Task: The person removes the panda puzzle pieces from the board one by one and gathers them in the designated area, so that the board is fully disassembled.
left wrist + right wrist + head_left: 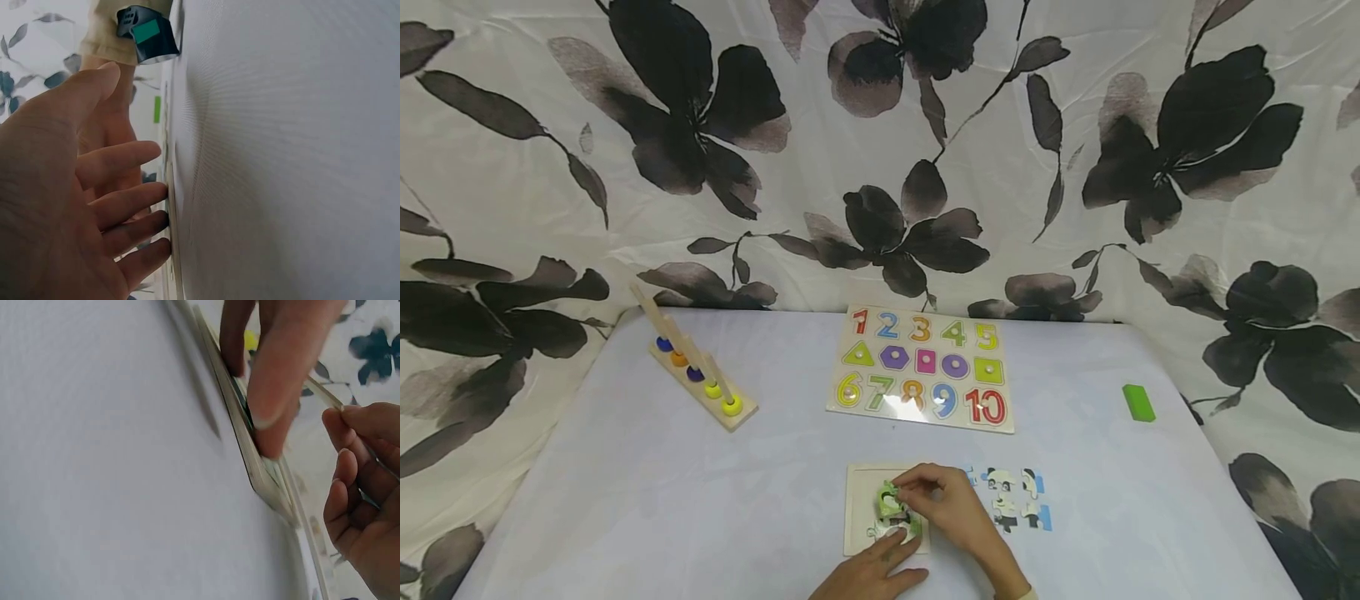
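In the head view my right hand pinches a green puzzle piece between thumb and fingertips, above a square wooden puzzle tray. The right wrist view shows that thin piece edge-on, raised off the tray. Green and white pieces lie inside the tray, partly covered by my hands. My left hand rests its fingertips on the tray's near part. Its fingers spread nearly straight in the left wrist view. Beside my right hand lie loose panda puzzle pieces, some hidden behind it.
A wooden number-and-shape board lies behind the tray. To the left stands a pegged wooden stacker with blue, orange and yellow rings. One green block lies at the far right. Flowered cloth hangs behind the white table.
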The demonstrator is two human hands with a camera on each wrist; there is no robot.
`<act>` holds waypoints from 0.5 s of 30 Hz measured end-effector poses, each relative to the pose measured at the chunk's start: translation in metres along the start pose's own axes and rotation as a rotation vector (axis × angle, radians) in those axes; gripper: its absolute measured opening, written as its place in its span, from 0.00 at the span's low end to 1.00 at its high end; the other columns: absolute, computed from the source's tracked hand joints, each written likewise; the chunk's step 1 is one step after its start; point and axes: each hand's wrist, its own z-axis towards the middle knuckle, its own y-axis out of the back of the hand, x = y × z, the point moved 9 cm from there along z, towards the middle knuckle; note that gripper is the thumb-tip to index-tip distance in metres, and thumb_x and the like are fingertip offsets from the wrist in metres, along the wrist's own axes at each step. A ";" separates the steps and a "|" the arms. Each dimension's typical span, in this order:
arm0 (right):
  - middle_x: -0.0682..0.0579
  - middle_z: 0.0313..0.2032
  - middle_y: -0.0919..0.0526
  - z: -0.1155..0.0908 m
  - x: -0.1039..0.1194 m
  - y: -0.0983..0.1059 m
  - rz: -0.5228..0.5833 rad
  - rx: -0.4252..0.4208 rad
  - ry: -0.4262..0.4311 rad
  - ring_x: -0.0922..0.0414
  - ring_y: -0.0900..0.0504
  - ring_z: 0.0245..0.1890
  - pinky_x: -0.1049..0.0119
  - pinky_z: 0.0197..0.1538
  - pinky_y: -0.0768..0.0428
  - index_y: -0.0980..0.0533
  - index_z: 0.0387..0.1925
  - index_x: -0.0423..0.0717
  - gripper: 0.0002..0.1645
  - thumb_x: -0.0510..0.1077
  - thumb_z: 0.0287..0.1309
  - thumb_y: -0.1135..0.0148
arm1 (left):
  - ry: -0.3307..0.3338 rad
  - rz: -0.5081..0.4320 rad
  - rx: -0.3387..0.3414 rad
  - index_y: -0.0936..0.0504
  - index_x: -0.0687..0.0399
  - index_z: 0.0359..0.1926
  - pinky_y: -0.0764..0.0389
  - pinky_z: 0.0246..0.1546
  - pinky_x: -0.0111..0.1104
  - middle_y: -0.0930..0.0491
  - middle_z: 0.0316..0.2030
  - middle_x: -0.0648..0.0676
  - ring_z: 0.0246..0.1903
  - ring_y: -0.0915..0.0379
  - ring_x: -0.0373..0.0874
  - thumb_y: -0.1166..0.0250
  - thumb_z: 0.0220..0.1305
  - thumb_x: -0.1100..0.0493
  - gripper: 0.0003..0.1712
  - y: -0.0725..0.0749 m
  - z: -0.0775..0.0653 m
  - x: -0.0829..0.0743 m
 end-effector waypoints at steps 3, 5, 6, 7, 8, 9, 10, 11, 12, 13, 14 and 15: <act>0.58 0.32 0.15 -0.001 -0.001 0.006 -0.010 -0.023 -0.004 0.64 0.22 0.30 0.70 0.38 0.22 0.16 0.39 0.52 0.08 0.46 0.57 0.33 | 0.017 -0.023 0.021 0.19 0.48 0.53 0.21 0.50 0.32 0.23 0.57 0.59 0.57 0.27 0.54 0.48 0.67 0.35 0.28 -0.001 0.000 0.001; 0.58 0.31 0.15 -0.003 -0.001 0.011 -0.015 -0.039 -0.012 0.64 0.21 0.30 0.70 0.38 0.22 0.16 0.39 0.52 0.08 0.46 0.56 0.33 | 0.025 -0.036 0.033 0.19 0.48 0.53 0.21 0.50 0.32 0.23 0.57 0.59 0.57 0.27 0.54 0.49 0.67 0.35 0.28 -0.001 0.001 0.002; 0.59 0.31 0.15 -0.003 -0.002 0.013 -0.016 -0.047 -0.016 0.63 0.21 0.30 0.70 0.38 0.22 0.17 0.39 0.53 0.07 0.46 0.56 0.33 | 0.029 -0.043 0.039 0.19 0.49 0.53 0.21 0.50 0.32 0.23 0.57 0.59 0.57 0.27 0.54 0.49 0.67 0.35 0.28 -0.001 0.001 0.002; 0.59 0.31 0.15 -0.004 -0.002 0.015 -0.017 -0.051 -0.024 0.63 0.21 0.30 0.70 0.38 0.21 0.17 0.39 0.53 0.07 0.46 0.56 0.33 | 0.034 -0.051 0.045 0.19 0.49 0.53 0.21 0.50 0.32 0.23 0.57 0.59 0.57 0.27 0.54 0.49 0.68 0.35 0.29 -0.001 0.001 0.003; 0.59 0.31 0.16 -0.005 -0.002 0.017 -0.017 -0.056 -0.031 0.63 0.21 0.30 0.70 0.38 0.22 0.17 0.38 0.53 0.07 0.46 0.56 0.32 | 0.039 -0.059 0.051 0.19 0.49 0.54 0.21 0.50 0.33 0.23 0.57 0.59 0.58 0.27 0.54 0.49 0.67 0.35 0.29 -0.001 0.002 0.003; 0.59 0.30 0.16 -0.006 -0.002 0.020 -0.019 -0.063 -0.036 0.63 0.21 0.30 0.70 0.38 0.22 0.17 0.38 0.53 0.07 0.46 0.56 0.32 | 0.043 -0.066 0.058 0.19 0.49 0.54 0.21 0.51 0.33 0.23 0.57 0.59 0.58 0.28 0.55 0.50 0.67 0.35 0.29 -0.001 0.002 0.003; 0.58 0.30 0.16 -0.007 -0.003 0.022 -0.019 -0.070 -0.039 0.63 0.22 0.30 0.70 0.38 0.22 0.17 0.38 0.53 0.07 0.46 0.56 0.32 | 0.047 -0.073 0.061 0.19 0.50 0.54 0.21 0.51 0.33 0.23 0.57 0.58 0.58 0.28 0.55 0.50 0.67 0.35 0.30 -0.001 0.002 0.003; 0.58 0.30 0.16 -0.008 -0.003 0.025 -0.017 -0.076 -0.040 0.63 0.22 0.30 0.70 0.37 0.22 0.17 0.38 0.52 0.07 0.46 0.55 0.32 | 0.051 -0.081 0.063 0.20 0.50 0.54 0.21 0.51 0.33 0.23 0.57 0.58 0.58 0.28 0.55 0.50 0.67 0.34 0.30 -0.001 0.002 0.004; 0.57 0.30 0.17 -0.009 -0.004 0.028 -0.015 -0.080 -0.043 0.63 0.22 0.30 0.71 0.37 0.22 0.17 0.37 0.52 0.07 0.46 0.55 0.32 | 0.057 -0.090 0.066 0.20 0.50 0.54 0.21 0.51 0.34 0.23 0.57 0.58 0.58 0.28 0.55 0.50 0.67 0.34 0.31 -0.001 0.002 0.004; 0.57 0.29 0.17 -0.011 -0.004 0.031 -0.015 -0.086 -0.044 0.63 0.22 0.30 0.71 0.36 0.23 0.17 0.37 0.52 0.07 0.46 0.55 0.31 | 0.061 -0.092 0.066 0.20 0.50 0.54 0.21 0.51 0.34 0.23 0.57 0.58 0.59 0.28 0.54 0.50 0.68 0.34 0.31 -0.001 0.002 0.004; 0.57 0.29 0.17 -0.012 -0.005 0.034 -0.017 -0.094 -0.042 0.63 0.22 0.30 0.71 0.36 0.23 0.17 0.37 0.51 0.07 0.46 0.55 0.31 | 0.062 -0.093 0.064 0.20 0.51 0.54 0.21 0.51 0.33 0.23 0.57 0.57 0.59 0.28 0.54 0.50 0.67 0.34 0.31 0.000 0.003 0.004; 0.56 0.29 0.18 -0.014 -0.006 0.038 -0.017 -0.104 -0.039 0.63 0.23 0.30 0.71 0.36 0.23 0.17 0.37 0.51 0.08 0.46 0.55 0.31 | 0.059 -0.089 0.054 0.20 0.51 0.54 0.21 0.51 0.33 0.23 0.56 0.57 0.58 0.28 0.53 0.50 0.67 0.34 0.30 0.001 0.003 0.004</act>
